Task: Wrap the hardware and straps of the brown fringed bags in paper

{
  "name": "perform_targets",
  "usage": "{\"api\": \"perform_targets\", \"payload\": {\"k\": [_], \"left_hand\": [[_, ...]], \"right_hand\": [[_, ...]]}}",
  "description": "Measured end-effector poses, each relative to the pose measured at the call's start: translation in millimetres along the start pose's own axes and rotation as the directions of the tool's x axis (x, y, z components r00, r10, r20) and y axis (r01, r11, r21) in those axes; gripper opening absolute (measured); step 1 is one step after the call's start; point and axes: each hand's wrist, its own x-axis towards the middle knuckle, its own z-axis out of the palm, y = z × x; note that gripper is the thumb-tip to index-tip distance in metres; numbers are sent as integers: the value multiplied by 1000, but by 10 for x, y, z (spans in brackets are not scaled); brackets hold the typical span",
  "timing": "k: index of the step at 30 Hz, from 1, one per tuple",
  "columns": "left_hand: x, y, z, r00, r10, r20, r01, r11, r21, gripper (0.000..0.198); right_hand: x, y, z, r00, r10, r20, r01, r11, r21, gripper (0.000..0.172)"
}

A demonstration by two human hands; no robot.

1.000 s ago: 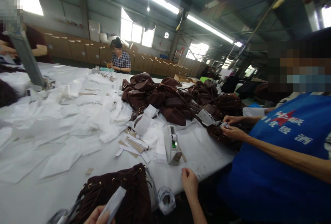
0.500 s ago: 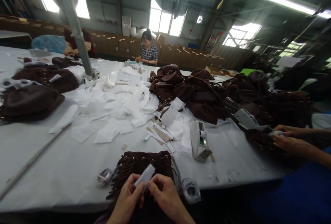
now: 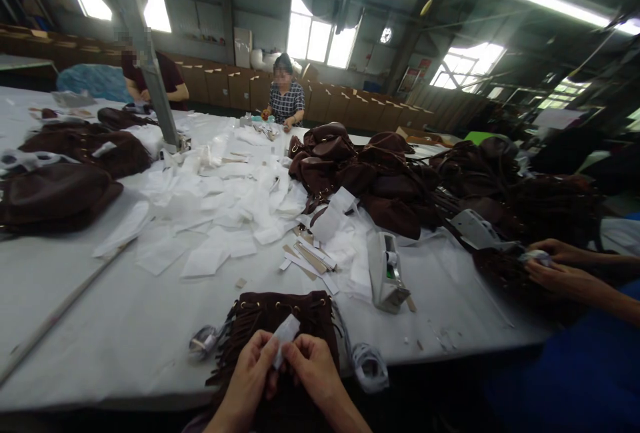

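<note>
A dark brown fringed bag [image 3: 280, 306] with metal eyelets lies at the near edge of the table. Over it, my left hand [image 3: 254, 370] pinches a small white paper strip [image 3: 287, 331] from the left. My right hand [image 3: 313, 365] grips the same strip at its lower right, the fingertips of both hands nearly touching. Left of the bag is a wrapped roll [image 3: 203, 341], and a coiled, wrapped strap [image 3: 369, 365] sits to its right. What lies under my palms is hidden.
A tape dispenser [image 3: 387, 273] stands right of card strips [image 3: 310, 258]. White sheets [image 3: 215, 253] and brown bags [image 3: 350, 166] cover the middle. At right, a co-worker's hands [image 3: 560, 263] work; a metal post [image 3: 160, 93] rises at left.
The paper strip has turned more upright and looks narrower, wrapped closer between my fingers. My hands have shifted only slightly. Across the table, a seated person's hand has moved outward.
</note>
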Motion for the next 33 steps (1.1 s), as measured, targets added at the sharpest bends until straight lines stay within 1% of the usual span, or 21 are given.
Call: {"api": "perform_targets", "payload": {"k": [3, 5, 7, 10, 12, 13, 15, 16, 17, 19, 21, 22, 24, 27, 29, 31, 33], "left_hand": [[17, 50, 59, 994, -110, 13, 111, 969, -219, 45], [23, 66, 74, 982, -182, 41, 185, 926, -328, 48], [24, 67, 70, 973, -223, 59, 228, 892, -389, 50], [22, 60, 40, 966, -245, 81, 255, 863, -436, 48], [22, 65, 17, 957, -267, 110, 287, 838, -464, 42], [23, 72, 7, 947, -296, 124, 318, 816, -483, 38], [28, 94, -5, 911, -383, 152, 402, 750, -525, 27], [31, 107, -7, 886, -430, 172, 450, 708, -544, 26], [33, 120, -7, 861, -469, 195, 490, 667, -561, 29], [32, 142, -3, 828, -502, 249, 540, 597, -593, 41], [27, 156, 1, 818, -498, 288, 553, 544, -631, 48], [25, 161, 2, 820, -489, 299, 551, 529, -646, 50], [23, 168, -2, 823, -480, 303, 546, 521, -656, 51], [37, 173, -10, 831, -487, 269, 533, 557, -637, 44], [50, 166, 0, 839, -479, 257, 523, 581, -624, 38], [55, 148, 30, 841, -475, 258, 527, 615, -586, 34], [49, 130, 67, 840, -485, 243, 539, 696, -474, 30]], "right_hand": [[-44, -59, -15, 996, -26, 87, 9, 982, 186, 42], [-82, -98, -17, 993, -29, 111, 0, 967, 254, 41], [-108, -112, -3, 995, -26, 92, -1, 960, 281, 41], [-108, -77, 33, 1000, -28, 8, 24, 963, 268, 43], [-86, -31, 45, 997, -40, -68, 52, 979, 195, 45], [-71, -7, 43, 992, -63, -108, 77, 989, 126, 44], [-40, 35, 23, 972, -160, -172, 152, 987, -57, 35], [-24, 52, 6, 956, -227, -184, 202, 969, -143, 30], [-9, 67, -13, 939, -296, -178, 257, 943, -210, 26], [16, 93, -51, 898, -422, -128, 371, 880, -295, 18], [32, 121, -82, 846, -530, -52, 480, 801, -357, 10], [35, 136, -93, 818, -575, -14, 526, 757, -387, 11], [38, 166, -105, 769, -637, 48, 590, 680, -435, 16], [40, 199, -96, 724, -684, 94, 627, 594, -504, 22], [48, 205, -71, 700, -708, 96, 627, 545, -557, 21], [58, 196, -47, 682, -728, 70, 614, 518, -596, 17], [61, 173, -58, 672, -739, 52, 603, 505, -618, 14]]}}
